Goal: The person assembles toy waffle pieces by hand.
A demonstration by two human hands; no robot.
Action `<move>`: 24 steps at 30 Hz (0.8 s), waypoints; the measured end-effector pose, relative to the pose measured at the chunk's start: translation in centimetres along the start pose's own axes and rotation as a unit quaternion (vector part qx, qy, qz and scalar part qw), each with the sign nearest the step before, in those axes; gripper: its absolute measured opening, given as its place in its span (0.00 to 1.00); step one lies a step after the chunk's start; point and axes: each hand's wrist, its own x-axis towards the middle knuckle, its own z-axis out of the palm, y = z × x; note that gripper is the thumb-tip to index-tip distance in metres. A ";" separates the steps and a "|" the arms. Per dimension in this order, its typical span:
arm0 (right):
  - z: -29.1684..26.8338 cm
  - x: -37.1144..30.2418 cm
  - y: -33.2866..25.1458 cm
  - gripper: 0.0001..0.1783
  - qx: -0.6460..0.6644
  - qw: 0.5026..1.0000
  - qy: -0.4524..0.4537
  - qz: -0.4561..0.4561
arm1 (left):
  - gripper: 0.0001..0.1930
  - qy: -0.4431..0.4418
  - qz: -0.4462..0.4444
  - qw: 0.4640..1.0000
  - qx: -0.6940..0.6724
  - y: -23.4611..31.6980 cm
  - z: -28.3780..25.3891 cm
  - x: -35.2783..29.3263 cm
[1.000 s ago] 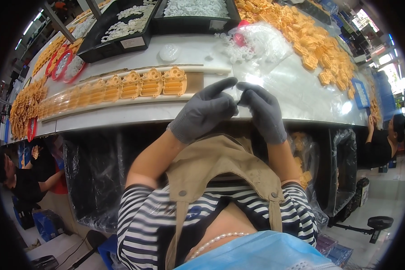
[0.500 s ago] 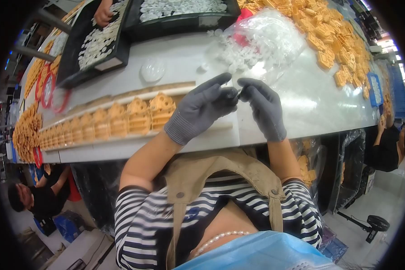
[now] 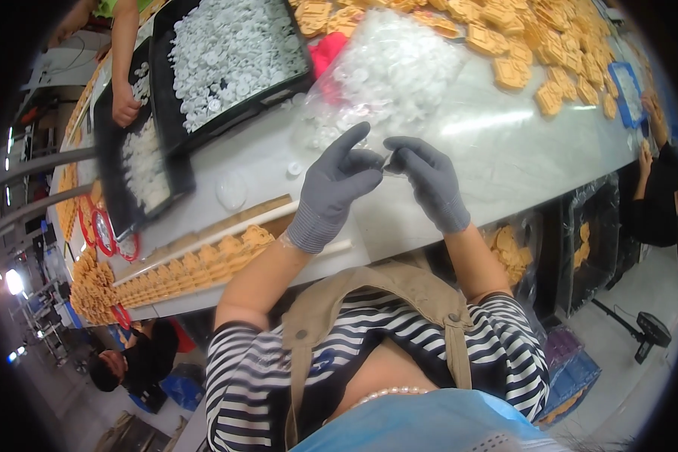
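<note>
My left hand [image 3: 336, 188] and my right hand [image 3: 431, 184], both in grey knit gloves, meet above the white table [image 3: 490, 162]. A tiny pale piece [image 3: 387, 161] shows at the fingertips of my right hand, pinched between thumb and finger; its kind is too small to tell. On my left hand the index finger is raised, while the thumb and another finger come together beside that piece. Whatever they hold is hidden. Just beyond my hands lies a clear plastic bag [image 3: 399, 64] of small white parts. One round white part [image 3: 294, 169] rests near my left hand.
A row of orange-yellow plastic parts [image 3: 196, 265] lies along a white rail [image 3: 237, 230] at left. Black trays [image 3: 237, 113] of white parts stand behind, with another person's hand [image 3: 126, 109] over one. Loose orange-yellow parts [image 3: 505, 45] pile up at far right, near a blue tray [image 3: 625, 94].
The whole view has swung, so the trays and bag sit differently in it. My hands stay close together; a pale piece now shows between them. The other person's hand remains over the tray.
</note>
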 end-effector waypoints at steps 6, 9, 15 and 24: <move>-3.1 -3.6 -4.2 0.18 -0.030 0.999 0.045 0.005 | 0.27 -0.011 -0.027 0.998 0.063 2.1 4.4 -0.2; -5.9 -6.3 -2.1 0.18 -0.102 0.990 0.101 0.017 | 0.22 -0.040 0.127 0.912 0.389 1.8 -0.5 -1.3; -13.3 -19.3 11.2 0.21 -0.246 0.908 0.324 0.096 | 0.15 0.046 0.018 0.978 0.201 4.0 -7.1 -4.9; -5.5 -43.7 30.8 0.18 -0.457 0.686 0.369 0.430 | 0.24 -0.081 -0.028 0.983 0.161 6.0 -9.4 -2.7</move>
